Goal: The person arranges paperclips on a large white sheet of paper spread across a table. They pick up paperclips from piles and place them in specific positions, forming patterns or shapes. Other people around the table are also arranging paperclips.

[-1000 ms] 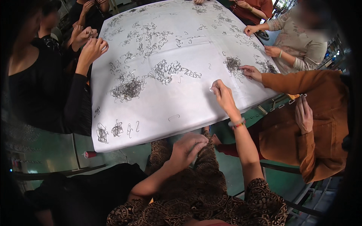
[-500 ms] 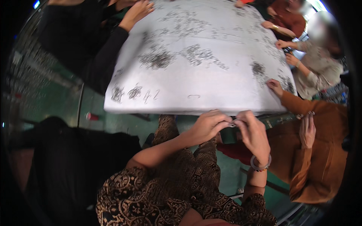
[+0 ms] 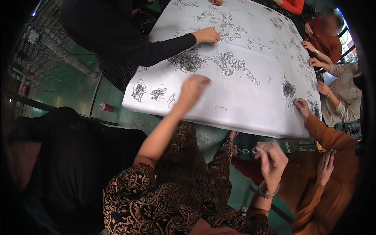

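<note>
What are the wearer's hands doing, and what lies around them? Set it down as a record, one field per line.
Left hand: above the white-covered table; motion-blurred, grip unclear
Right hand: pinches metal links
Near table edge: one lone bent wire piece
Left neighbour: black sleeve, hand above the table, near a wire heap
Right neighbour: brown sleeve, hand beside a dark wire pile

Left hand (image 3: 193, 93) over table (image 3: 254, 107), wire hooks (image 3: 188, 61)
</note>
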The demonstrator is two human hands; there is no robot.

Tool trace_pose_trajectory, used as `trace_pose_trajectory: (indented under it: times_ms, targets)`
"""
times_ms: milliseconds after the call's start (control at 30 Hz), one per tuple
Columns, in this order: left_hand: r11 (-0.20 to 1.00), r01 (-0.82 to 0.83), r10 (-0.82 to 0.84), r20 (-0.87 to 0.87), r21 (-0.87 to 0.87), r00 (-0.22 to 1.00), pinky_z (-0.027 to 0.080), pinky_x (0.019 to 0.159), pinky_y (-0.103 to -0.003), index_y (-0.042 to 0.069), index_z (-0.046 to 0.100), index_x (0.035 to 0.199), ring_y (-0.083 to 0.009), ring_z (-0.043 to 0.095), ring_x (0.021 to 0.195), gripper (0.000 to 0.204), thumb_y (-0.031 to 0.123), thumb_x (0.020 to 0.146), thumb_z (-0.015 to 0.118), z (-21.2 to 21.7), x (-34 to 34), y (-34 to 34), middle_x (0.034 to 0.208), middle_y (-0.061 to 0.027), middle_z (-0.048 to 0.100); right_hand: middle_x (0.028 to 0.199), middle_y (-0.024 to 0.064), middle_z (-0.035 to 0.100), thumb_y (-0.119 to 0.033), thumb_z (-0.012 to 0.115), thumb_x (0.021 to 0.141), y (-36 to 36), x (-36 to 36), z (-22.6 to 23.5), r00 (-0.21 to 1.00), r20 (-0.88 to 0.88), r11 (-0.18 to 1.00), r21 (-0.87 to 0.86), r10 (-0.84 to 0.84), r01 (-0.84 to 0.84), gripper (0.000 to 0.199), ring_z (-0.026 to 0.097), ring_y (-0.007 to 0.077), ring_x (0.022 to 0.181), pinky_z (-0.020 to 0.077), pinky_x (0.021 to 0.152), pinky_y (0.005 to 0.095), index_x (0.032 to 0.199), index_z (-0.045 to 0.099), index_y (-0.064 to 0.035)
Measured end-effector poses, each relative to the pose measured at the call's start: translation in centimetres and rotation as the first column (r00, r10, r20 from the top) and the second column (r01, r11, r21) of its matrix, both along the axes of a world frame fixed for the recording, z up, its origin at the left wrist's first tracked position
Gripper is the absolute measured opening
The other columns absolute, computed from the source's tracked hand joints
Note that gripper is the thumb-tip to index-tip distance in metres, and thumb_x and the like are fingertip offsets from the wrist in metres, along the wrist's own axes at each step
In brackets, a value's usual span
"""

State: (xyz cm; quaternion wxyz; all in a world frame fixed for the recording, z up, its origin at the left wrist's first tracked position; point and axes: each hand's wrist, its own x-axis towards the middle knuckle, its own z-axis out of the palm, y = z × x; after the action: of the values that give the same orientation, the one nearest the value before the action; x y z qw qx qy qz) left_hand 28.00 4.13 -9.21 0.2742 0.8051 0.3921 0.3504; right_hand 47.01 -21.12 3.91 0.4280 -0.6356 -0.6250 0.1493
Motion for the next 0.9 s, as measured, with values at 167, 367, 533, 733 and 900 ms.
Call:
trace_pose_trajectory:
  times_ms: [167,367,533,733,900]
  targets:
    - [0.957,0.032,0.100,-0.433,0.288,0.896,0.051,0.082,-0.038,0.005,0.070,0.088,-0.0302,0.061,0.094,0.010,0.006,0.080,0.064,-5.4,-2.7,10.5,0.093,-0.0120,0.065,0.085,0.0143,0.065,0.011,0.062,0.078,0.3,-0.3,-1.7,0.994,-0.112,0.999,-0.048,-0.015,0.010,0.013,0.060,0.0200,0.064,0.0494,0.053,0.0283,0.089,0.065,0.0056]
    - [0.912,0.144,0.093,-0.538,0.383,0.838,0.050,0.083,-0.040,0.005,0.067,0.087,-0.0304,0.058,0.100,0.009,0.009,0.080,0.062,-3.1,-1.9,11.2,0.098,-0.0120,0.062,0.084,0.0140,0.064,0.012,0.061,0.077,0.3,0.1,-2.0,0.996,-0.093,0.996,-0.084,-0.004,-0.004,0.014,0.060,0.0216,0.065,0.0498,0.053,0.0296,0.089,0.065,0.0055]
    - [0.970,0.023,0.032,-0.218,0.242,0.975,0.050,0.078,-0.037,0.003,0.067,0.089,-0.0306,0.063,0.084,0.012,0.014,0.084,0.063,0.6,-1.5,11.0,0.085,-0.0135,0.065,0.083,0.0138,0.064,0.013,0.060,0.076,-0.4,-0.3,-1.8,0.997,-0.070,0.999,-0.034,-0.030,0.028,0.015,0.059,0.0242,0.068,0.0490,0.058,0.0304,0.087,0.064,0.0054]
    - [0.898,0.024,-0.048,-0.044,-0.439,0.998,0.048,0.050,-0.025,-0.005,0.066,0.089,-0.0093,0.057,0.054,0.019,0.015,0.088,0.066,-0.6,-1.1,10.1,0.067,-0.0042,0.060,0.083,0.0118,0.062,0.017,0.055,0.079,-1.8,-1.3,-1.9,0.993,-0.104,0.998,-0.031,-0.051,0.048,0.022,0.058,0.0168,0.065,0.0487,0.058,0.0271,0.096,0.064,0.0059]
    - [0.653,0.005,-0.082,-0.065,-0.757,0.994,0.056,0.060,-0.023,-0.003,0.065,0.094,-0.0108,0.060,0.061,0.019,0.015,0.089,0.067,-1.8,-2.7,10.0,0.077,-0.0047,0.062,0.083,0.0116,0.063,0.015,0.057,0.081,-2.5,-2.1,-2.6,0.980,-0.182,0.996,0.002,-0.086,0.088,0.018,0.060,0.0156,0.064,0.0494,0.058,0.0265,0.095,0.064,0.0055]
